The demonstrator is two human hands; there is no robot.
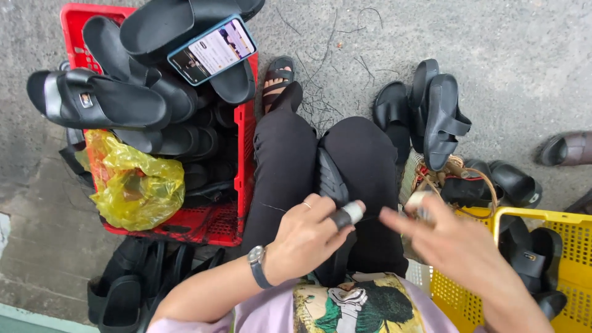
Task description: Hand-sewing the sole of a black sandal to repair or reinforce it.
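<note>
Hands over a black sandal on the lap

The left hand [306, 231] is closed on the black sandal [331, 185] lying between the knees; the right hand [447, 237], blurred, hovers spread beside it. Red crate [243, 132] left, yellow crate [570, 237] right.

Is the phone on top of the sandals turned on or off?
On. The phone lies face up on a black sandal over the red crate, and its screen glows bright with pictures.
</note>
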